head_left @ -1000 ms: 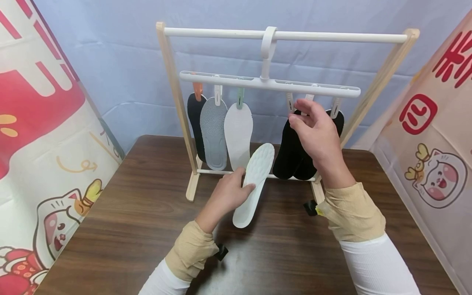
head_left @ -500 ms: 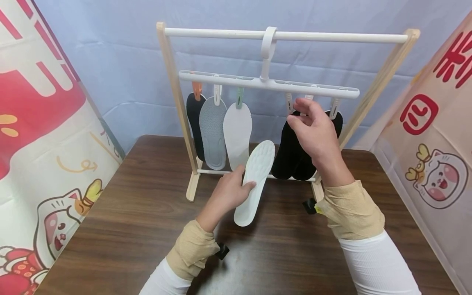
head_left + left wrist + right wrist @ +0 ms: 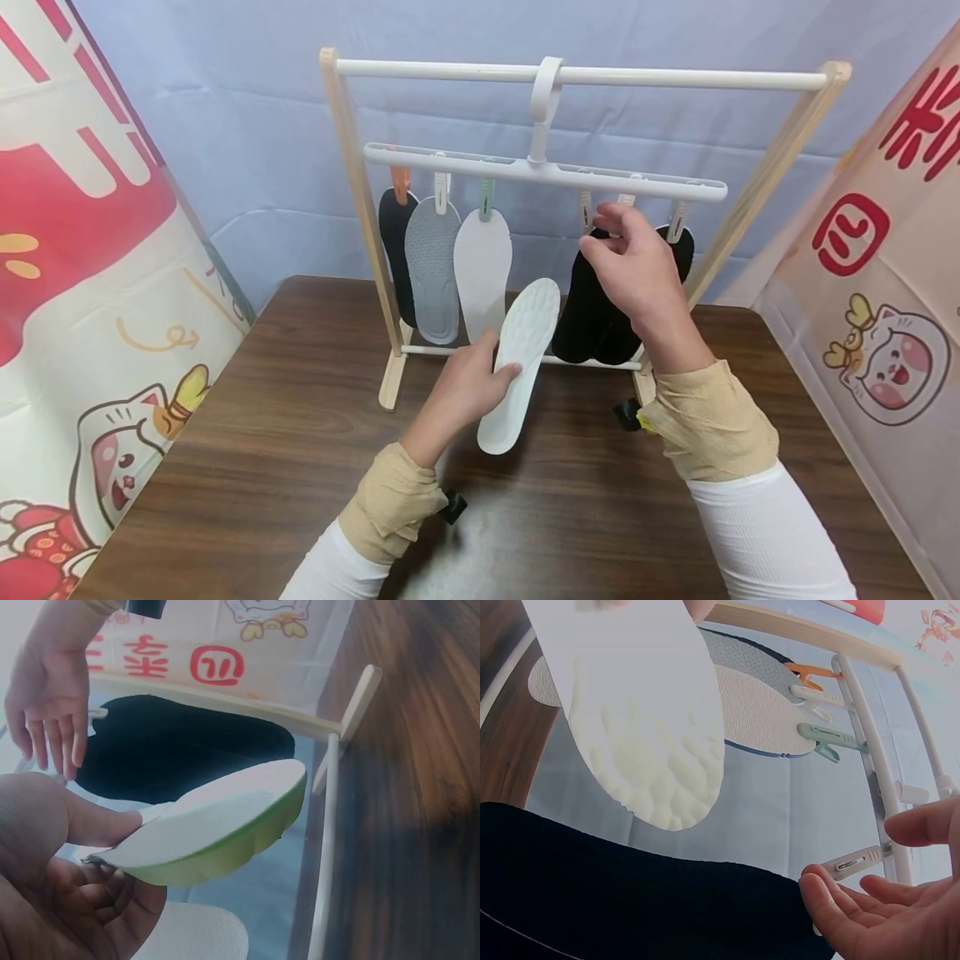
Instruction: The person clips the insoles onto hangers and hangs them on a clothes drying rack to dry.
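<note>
My left hand (image 3: 468, 383) pinches a white insole (image 3: 528, 321), thumb on its bumpy face, and holds it tilted above the table in front of the rack. In the left wrist view the held insole (image 3: 225, 825) shows its greenish edge. At the hanger's right side is my right hand (image 3: 643, 267), fingers loosely extended and thumb apart. In the right wrist view its fingertips (image 3: 815, 885) are right at a pale clip (image 3: 853, 862) above a black insole (image 3: 637, 892). Black insoles (image 3: 581, 321) hang there, partly hidden by that hand.
A wooden rack (image 3: 352, 200) bears a white clip hanger (image 3: 450, 162). From its left half hang a dark insole (image 3: 396, 250), a grey insole (image 3: 433, 275) and a white insole (image 3: 483, 258), under orange, white and green clips. Printed cloths stand at both sides of the brown table (image 3: 285, 467).
My left hand has raised the held insole slightly toward the hanger. My right hand has shifted a little left, staying by the clips over the black insoles.
</note>
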Demonstrator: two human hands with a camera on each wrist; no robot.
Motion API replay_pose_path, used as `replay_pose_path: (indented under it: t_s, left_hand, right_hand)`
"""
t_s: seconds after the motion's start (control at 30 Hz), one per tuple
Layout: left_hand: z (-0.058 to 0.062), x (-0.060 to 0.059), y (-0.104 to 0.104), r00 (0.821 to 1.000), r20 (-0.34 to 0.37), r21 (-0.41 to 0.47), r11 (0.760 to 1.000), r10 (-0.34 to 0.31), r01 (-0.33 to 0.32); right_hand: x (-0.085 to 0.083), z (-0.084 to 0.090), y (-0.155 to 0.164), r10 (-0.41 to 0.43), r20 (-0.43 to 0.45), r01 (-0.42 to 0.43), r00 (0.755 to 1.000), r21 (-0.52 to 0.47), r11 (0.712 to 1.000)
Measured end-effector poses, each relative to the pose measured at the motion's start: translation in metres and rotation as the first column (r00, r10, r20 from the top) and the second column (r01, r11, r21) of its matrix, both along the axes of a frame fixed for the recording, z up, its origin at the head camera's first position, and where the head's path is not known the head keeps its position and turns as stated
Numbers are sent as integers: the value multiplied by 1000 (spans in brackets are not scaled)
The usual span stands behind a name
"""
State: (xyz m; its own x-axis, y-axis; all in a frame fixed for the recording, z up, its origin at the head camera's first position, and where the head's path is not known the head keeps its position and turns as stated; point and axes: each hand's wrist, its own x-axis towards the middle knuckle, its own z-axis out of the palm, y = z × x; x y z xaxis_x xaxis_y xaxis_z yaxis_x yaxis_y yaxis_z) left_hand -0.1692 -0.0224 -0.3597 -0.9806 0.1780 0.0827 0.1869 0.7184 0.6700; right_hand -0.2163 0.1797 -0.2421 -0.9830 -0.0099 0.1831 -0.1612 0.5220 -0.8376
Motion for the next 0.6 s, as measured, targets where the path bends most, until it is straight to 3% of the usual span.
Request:
replay_pose_path:
  t_s: [0.23,0.6]
  left_hand:
    - [1,-1,-1,1000,-19,4,1000,-2,2]
    - [1,0,-1,1000,-11,4,1000,12,-12]
  right_hand:
    - [-6,3,0,-3,29,1,1000,69,998]
    - [-16,4,-3,-15,11,15,1000,37,999]
